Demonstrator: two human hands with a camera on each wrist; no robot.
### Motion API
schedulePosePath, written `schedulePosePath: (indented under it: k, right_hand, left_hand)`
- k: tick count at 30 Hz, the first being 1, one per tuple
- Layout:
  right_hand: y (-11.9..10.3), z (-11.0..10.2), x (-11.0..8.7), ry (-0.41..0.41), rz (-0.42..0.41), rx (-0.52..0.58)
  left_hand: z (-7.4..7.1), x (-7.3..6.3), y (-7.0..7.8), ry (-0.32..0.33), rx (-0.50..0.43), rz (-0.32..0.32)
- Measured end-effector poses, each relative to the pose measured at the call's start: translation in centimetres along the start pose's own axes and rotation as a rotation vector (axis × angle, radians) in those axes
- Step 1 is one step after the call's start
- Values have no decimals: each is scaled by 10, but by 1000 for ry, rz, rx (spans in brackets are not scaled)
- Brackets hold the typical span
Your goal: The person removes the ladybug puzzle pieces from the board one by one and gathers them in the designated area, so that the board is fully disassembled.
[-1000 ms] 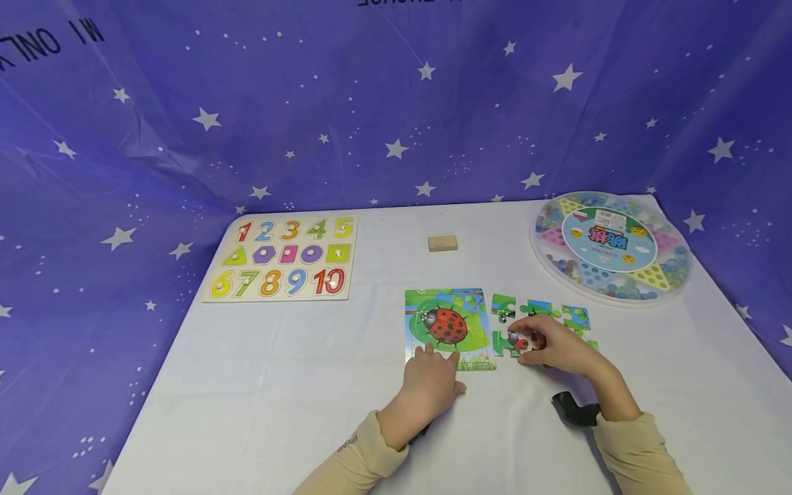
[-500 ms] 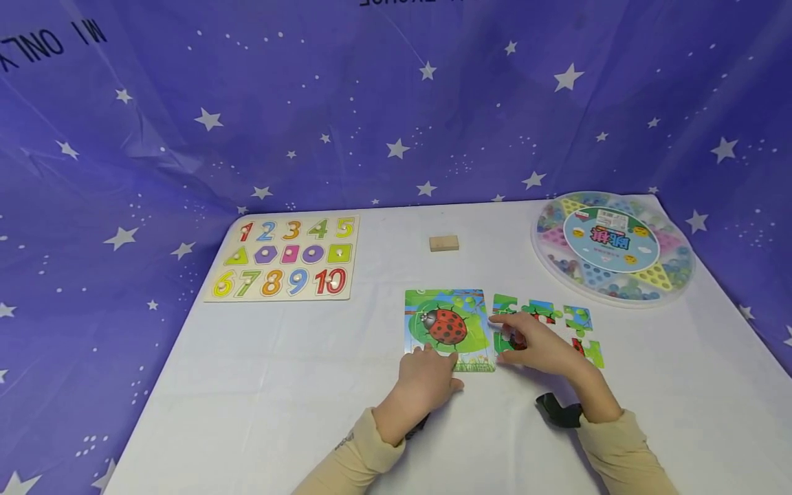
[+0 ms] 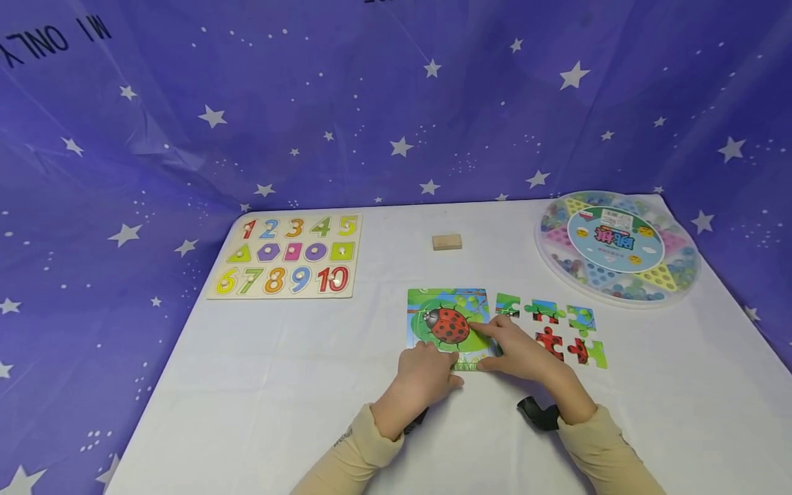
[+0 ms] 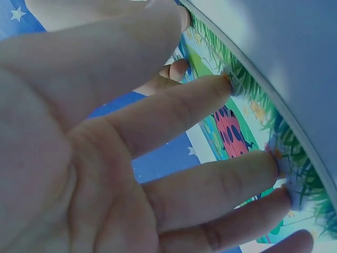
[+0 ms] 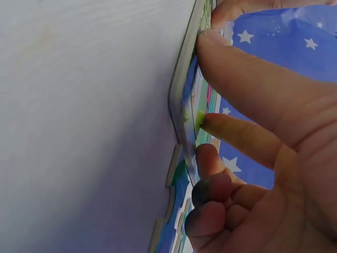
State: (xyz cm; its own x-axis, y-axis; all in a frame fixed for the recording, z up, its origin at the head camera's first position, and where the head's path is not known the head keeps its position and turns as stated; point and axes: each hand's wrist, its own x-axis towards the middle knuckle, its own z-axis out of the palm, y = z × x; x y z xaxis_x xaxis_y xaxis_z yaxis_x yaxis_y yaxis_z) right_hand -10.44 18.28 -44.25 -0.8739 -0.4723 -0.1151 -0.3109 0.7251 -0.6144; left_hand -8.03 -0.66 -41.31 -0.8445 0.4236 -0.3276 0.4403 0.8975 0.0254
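Observation:
A square ladybug picture puzzle (image 3: 448, 323) lies flat near the table's middle. My left hand (image 3: 425, 371) rests on its lower edge; in the left wrist view the extended fingers (image 4: 179, 108) touch the printed grass strip with their tips. On the puzzle's right part, my right hand (image 3: 522, 354) touches the picture with thumb and index finger. The right wrist view shows that thumb (image 5: 237, 68) by the board's edge, with the other fingers bent. Several loose jigsaw pieces (image 3: 549, 342) with ladybug parts lie beside the board, partly hidden by the right hand.
At the left stands a wooden number-and-shape board (image 3: 284, 268). A small wooden block (image 3: 447, 242) lies behind the puzzle. A round marble game box (image 3: 615, 240) occupies the back right. Purple starry cloth (image 3: 396, 103) hangs behind the white table (image 3: 266, 371).
My right hand has moved left, from over the loose pieces onto the right part of the ladybug puzzle. More of the loose pieces show now. The left hand stays on the lower edge.

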Motion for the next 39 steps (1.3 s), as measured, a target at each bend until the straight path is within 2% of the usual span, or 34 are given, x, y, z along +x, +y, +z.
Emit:
schedulePosePath:
  k: [16,27,32,35,39]
  right_hand:
    - [3,4,2,32,-42,8]
    - [3,2,0,-11,-67,102]
    - [4,3,-4,-46,-57,98]
    - [5,2,-8,-11,-51,126]
    - [12,-5,-21,68,-57,262]
  left_hand:
    - [-1,1,-1,5,-20,10]
    - [-2,1,-1,-3,-16,4]
    - [-2,0,-1,9,-18,11]
    - [-2,0,-1,11,-11,15]
    - [-1,0,0,19,-2,13]
